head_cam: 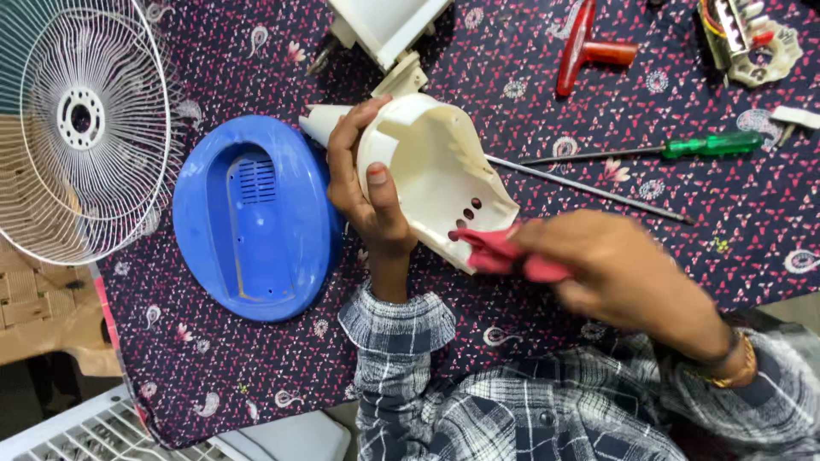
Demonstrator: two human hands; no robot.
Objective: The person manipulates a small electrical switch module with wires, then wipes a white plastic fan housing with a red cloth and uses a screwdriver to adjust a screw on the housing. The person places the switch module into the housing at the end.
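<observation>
our right hand (615, 273) pinches red cloth (504, 253) at housing rim | left hand (363, 183) grips cream housing (436, 175), mouth facing right | blue base (252, 218) left

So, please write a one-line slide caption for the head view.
Left hand holds cream plastic fan housing; right hand wipes it with red cloth.

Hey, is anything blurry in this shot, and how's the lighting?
In the head view the right hand and its red cloth are smeared by motion blur; the left hand and white housing are sharp. Lighting is soft and even, with only a mild sheen on the blue cover.
</observation>
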